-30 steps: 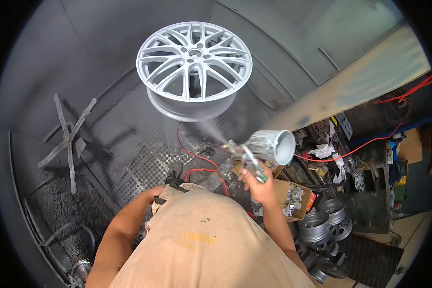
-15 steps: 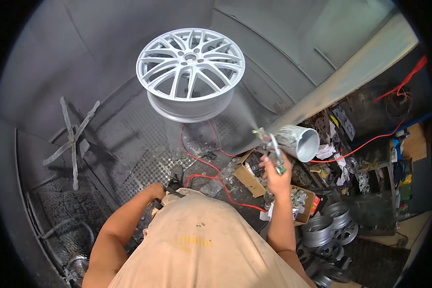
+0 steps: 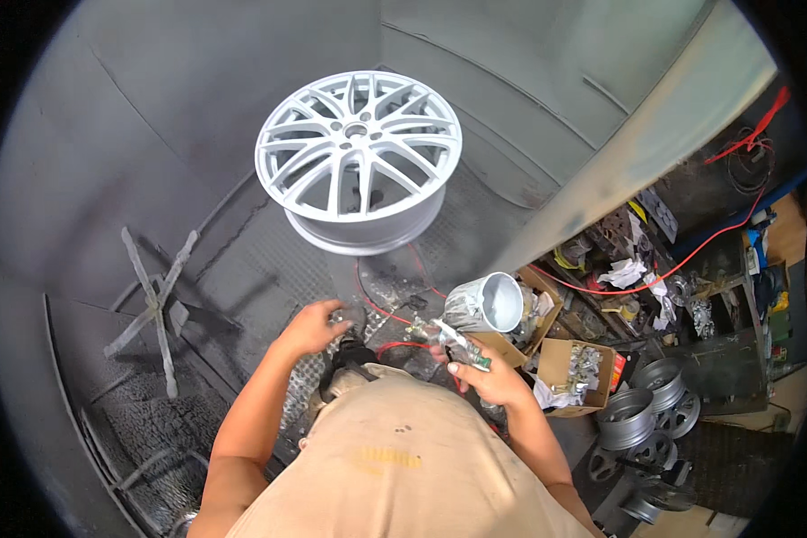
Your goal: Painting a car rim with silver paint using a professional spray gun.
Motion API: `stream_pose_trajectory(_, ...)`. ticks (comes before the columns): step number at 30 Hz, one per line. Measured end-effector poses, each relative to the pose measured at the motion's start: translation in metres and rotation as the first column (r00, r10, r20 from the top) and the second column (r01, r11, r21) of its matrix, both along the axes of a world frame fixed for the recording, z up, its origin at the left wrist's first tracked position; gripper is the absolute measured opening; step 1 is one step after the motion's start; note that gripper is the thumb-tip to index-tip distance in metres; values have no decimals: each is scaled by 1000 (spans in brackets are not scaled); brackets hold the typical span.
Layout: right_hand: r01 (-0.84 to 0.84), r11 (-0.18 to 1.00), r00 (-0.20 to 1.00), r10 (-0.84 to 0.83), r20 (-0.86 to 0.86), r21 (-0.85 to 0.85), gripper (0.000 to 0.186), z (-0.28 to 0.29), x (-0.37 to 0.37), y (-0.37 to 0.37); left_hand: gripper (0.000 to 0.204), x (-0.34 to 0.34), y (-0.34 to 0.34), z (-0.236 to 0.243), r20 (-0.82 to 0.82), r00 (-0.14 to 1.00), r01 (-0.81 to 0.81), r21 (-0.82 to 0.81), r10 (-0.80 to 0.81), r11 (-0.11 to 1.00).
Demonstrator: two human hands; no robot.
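Note:
A silver-white multi-spoke wheel rim [image 3: 356,132] sits raised face-up in front of me. My right hand [image 3: 491,378] grips a paint spray gun [image 3: 457,342] at the lower right of the rim. The gun's wide cup [image 3: 477,303], streaked with pale paint, tilts with its round end towards me. My left hand [image 3: 314,327] hovers in front of my body with its fingers loosely apart, holding nothing. Both hands are clear of the rim.
A grey cross-shaped stand [image 3: 157,305] is at the left. A red hose [image 3: 381,309] runs across the floor. Cardboard boxes [image 3: 556,359] of small parts and several bare rims [image 3: 626,417] crowd the right. Grey walls [image 3: 197,81] surround the rim.
The spray gun has come down and left, nearer my body, and the mist at its nozzle is gone. My left hand has risen from my waist and its fingers have spread.

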State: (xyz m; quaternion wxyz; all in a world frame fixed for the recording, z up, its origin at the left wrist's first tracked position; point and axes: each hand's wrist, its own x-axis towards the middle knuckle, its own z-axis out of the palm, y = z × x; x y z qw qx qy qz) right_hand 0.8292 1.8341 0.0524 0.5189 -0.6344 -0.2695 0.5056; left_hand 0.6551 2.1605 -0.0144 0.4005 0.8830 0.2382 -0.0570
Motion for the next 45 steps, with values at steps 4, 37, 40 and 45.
stream_pose_trajectory(4, -74, 997, 997, 74, 20, -18, 46, 31, 2, 47, 48, 32, 50, 15, 109, 983, 166, -167, -149, 972)
stream_pose_trajectory(37, 542, 836, 807, -490, 329, -86, 32, 250, 81, 235, 33, 97, 185, -176, -455, 722, -422, -886, 521, -190)
stream_pose_trajectory(40, 526, 846, 835, -496, 237, -84, 31, 243, 79, 221, 39, 108, 167, -164, -463, 667, -443, -876, 584, -189)
stream_pose_trajectory(45, 511, 855, 846, -481, 232, -89, 25, 231, 87, 201, 25, 116, 136, -160, -480, 628, -414, -872, 612, -260)
